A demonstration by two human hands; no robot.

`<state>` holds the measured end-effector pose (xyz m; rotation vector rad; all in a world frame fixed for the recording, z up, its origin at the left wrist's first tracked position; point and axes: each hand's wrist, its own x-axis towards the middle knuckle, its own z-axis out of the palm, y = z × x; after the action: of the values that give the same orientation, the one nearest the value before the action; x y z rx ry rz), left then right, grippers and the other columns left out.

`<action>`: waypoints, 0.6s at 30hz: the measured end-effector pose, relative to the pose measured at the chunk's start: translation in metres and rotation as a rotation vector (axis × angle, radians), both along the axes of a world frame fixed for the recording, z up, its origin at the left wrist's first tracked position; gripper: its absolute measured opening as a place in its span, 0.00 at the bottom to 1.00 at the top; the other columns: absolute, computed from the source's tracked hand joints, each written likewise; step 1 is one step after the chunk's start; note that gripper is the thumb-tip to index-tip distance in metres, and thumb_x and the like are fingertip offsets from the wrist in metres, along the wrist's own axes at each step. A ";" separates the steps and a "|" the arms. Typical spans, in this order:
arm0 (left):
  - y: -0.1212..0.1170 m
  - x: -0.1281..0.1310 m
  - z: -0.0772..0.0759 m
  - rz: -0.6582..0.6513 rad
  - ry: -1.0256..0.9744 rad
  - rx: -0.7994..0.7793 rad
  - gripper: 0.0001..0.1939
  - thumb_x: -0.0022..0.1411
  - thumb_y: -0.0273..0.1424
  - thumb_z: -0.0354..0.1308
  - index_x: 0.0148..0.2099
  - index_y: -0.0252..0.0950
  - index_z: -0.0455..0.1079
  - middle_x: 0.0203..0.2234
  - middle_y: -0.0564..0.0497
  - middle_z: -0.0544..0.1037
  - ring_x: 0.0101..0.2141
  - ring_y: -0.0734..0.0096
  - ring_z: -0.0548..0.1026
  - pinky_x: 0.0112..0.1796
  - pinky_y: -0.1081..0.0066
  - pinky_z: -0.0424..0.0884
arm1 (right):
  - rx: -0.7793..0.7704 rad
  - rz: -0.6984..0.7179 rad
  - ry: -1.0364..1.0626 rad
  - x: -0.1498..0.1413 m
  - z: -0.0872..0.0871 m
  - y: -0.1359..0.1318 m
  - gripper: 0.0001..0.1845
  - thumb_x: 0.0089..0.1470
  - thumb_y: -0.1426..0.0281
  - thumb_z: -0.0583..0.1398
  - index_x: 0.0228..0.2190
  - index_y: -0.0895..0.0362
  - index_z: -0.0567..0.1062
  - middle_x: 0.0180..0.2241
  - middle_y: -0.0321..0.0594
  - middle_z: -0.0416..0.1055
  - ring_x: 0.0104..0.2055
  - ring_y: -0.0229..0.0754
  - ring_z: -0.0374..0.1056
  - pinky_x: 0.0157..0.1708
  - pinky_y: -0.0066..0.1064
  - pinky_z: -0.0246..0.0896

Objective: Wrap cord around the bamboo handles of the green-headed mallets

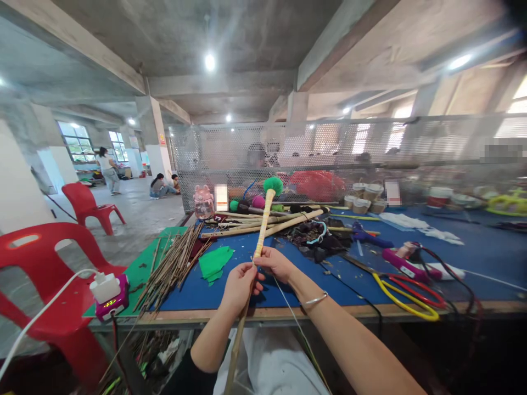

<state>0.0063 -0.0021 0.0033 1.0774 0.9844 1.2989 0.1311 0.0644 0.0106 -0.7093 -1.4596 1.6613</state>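
A long wooden stick [267, 222] slants up from my lap, topped by a fluffy green ball [273, 186]. Pale yellow strip is wound round its upper part. My left hand [240, 284] is closed round the bare stick just under the winding. Close above it, my right hand [276, 264] pinches the stick at the lower end of the winding. From beneath my right hand a thin pale strip [294, 315] trails down past the table edge; its upper end is hidden by the fingers. On the blue table a green cloth piece [216, 263] lies left of my hands.
Thin dry sticks [171, 269] are heaped at left. Thicker poles [239, 225] and black scraps [308, 233] lie behind. Scissors with red and yellow handles [405, 296] and a purple glue gun [405, 264] are at right. A purple power box [111, 299] hangs at the left edge, near red chairs [37, 285].
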 end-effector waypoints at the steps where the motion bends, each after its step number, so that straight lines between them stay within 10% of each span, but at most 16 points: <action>1: 0.002 0.002 -0.001 0.067 0.038 0.009 0.19 0.45 0.39 0.60 0.37 0.32 0.64 0.20 0.54 0.71 0.16 0.81 0.66 0.14 0.82 0.61 | 0.005 -0.025 -0.009 0.000 -0.001 0.002 0.18 0.33 0.68 0.67 0.25 0.61 0.64 0.15 0.28 0.62 0.11 0.24 0.46 0.11 0.20 0.32; 5: 0.003 0.006 -0.005 0.239 0.135 0.104 0.18 0.40 0.35 0.64 0.34 0.33 0.65 0.19 0.57 0.67 0.17 0.82 0.64 0.14 0.82 0.62 | 0.011 -0.053 0.030 -0.001 -0.001 0.001 0.18 0.33 0.70 0.67 0.25 0.60 0.64 0.16 0.29 0.63 0.12 0.24 0.49 0.12 0.20 0.34; 18: -0.005 -0.005 0.001 -0.016 -0.067 0.034 0.21 0.45 0.44 0.59 0.33 0.31 0.65 0.18 0.55 0.69 0.13 0.83 0.64 0.14 0.81 0.60 | -0.048 0.137 0.162 0.002 0.011 -0.009 0.15 0.36 0.70 0.66 0.27 0.63 0.69 0.16 0.29 0.62 0.11 0.22 0.42 0.12 0.21 0.29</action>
<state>0.0016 -0.0068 0.0044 1.0589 0.9045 1.3344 0.1327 0.0552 0.0220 -0.4967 -1.3827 1.8195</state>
